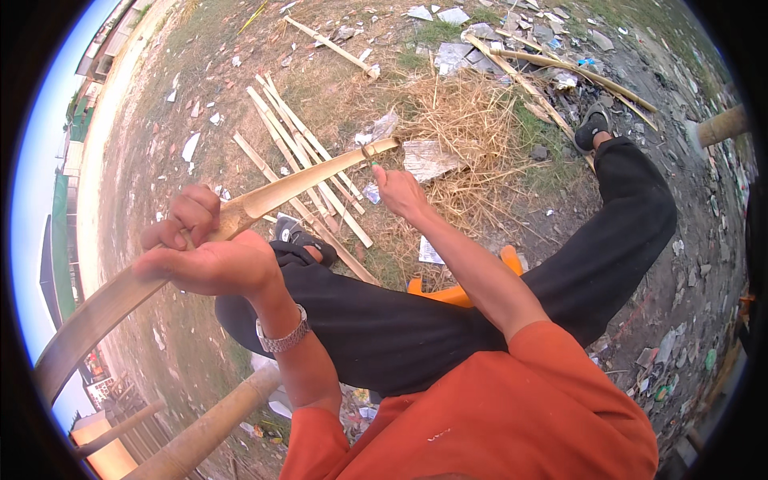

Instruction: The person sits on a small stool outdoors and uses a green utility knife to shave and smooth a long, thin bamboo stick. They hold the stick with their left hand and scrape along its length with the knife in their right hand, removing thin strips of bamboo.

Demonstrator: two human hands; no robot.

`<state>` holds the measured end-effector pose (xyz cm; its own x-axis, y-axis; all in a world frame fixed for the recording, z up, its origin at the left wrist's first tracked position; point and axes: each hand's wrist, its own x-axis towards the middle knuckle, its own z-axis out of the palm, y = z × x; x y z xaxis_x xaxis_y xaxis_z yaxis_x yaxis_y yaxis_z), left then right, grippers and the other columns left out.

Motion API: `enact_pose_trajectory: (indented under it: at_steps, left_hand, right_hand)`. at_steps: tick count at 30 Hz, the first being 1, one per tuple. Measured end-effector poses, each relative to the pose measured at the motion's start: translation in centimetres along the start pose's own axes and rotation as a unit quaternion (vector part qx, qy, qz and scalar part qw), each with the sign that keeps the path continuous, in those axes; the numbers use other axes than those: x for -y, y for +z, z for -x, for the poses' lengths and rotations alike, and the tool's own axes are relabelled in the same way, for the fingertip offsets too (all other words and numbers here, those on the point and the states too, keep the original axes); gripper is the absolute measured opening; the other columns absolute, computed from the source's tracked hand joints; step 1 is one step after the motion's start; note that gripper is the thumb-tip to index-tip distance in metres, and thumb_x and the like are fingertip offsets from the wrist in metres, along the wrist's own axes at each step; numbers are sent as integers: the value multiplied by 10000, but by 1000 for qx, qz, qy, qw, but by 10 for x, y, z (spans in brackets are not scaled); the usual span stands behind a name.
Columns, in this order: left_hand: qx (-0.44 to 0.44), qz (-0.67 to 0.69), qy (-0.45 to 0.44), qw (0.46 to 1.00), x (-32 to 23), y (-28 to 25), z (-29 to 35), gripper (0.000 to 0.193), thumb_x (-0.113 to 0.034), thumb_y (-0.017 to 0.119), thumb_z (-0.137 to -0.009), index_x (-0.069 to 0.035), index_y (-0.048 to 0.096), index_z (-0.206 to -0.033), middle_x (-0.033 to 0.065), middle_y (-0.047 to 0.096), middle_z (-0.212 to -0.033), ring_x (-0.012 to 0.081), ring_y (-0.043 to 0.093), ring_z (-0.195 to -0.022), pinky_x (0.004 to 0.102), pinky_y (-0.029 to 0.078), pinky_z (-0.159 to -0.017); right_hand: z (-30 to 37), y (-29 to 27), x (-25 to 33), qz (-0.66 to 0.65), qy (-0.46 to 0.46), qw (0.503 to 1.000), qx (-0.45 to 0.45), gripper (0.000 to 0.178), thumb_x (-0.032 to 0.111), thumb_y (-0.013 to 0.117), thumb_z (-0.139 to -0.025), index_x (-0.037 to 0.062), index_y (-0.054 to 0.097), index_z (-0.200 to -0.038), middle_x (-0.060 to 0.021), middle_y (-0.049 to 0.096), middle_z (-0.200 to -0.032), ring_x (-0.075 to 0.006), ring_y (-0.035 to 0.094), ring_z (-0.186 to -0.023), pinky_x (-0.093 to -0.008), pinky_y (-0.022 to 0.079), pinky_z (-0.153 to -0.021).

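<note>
A long split bamboo strip [308, 179] slants across in front of me, its hollow face partly showing, from the lower left to its far end near the middle. My left hand [210, 248], with a metal-band watch on its wrist, is closed round the bamboo strip partway along. At the far end, my right hand [398, 190] is closed on the handle of a small knife [367, 154]. Its dark blade lies across the bamboo strip close to the tip. Most of the handle is hidden in my fist; a bit of green shows.
Several pale split bamboo strips [300, 148] lie on the ground beyond my left foot. Straw-like shavings [456, 136] are heaped ahead, with longer bamboo pieces [576, 72] at the far right. An orange stool [452, 296] is under me. A thick bamboo pole [212, 420] crosses at lower left.
</note>
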<state>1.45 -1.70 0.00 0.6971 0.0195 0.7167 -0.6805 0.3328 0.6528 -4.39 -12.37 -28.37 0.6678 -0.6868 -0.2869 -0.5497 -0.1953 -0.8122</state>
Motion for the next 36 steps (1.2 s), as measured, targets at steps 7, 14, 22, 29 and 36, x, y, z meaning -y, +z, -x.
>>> enact_pose_trajectory:
  at_steps: [7,14,22,29,36]
  left_hand:
    - [32,16,1,999,5,-3,-6,512,-575,266,-950,-155,204,-663,-36,156,-528,101,173,-494,252,171,-475]
    - [-35,-4,-2,999,2,-13,-9,512,-553,258,-961,-149,194,-654,-34,159,-517,92,207,-470,234,174,-460]
    - [6,17,5,1000,4,-8,-7,488,-526,266,-970,-130,208,-691,-30,171,-539,87,234,-461,231,174,-440]
    - [-19,3,0,1000,3,-6,-3,488,-511,258,-979,-137,204,-671,-36,161,-529,85,220,-451,230,164,-434]
    - [-2,10,22,1000,0,-9,-3,493,-514,264,-977,-135,209,-666,-33,165,-513,85,218,-438,228,172,-426]
  right_hand:
    - [-19,9,-32,105,-39,994,-20,653,503,283,-954,-28,644,-832,-263,635,-826,-439,615,-776,-516,480,-768]
    - [-46,-58,-92,364,86,927,-21,490,410,379,-959,47,700,-885,-131,672,-832,-292,676,-763,-399,544,-621]
    - [20,-122,40,47,-69,995,-59,541,457,288,-974,-15,538,-884,-233,607,-721,-392,605,-720,-498,445,-658]
    - [136,-68,158,-133,-149,979,43,522,385,306,-984,-49,540,-814,-273,576,-701,-448,558,-702,-502,412,-668]
    - [127,-60,144,-67,-156,985,-5,503,353,322,-986,-36,549,-762,-297,554,-658,-476,551,-663,-520,427,-612]
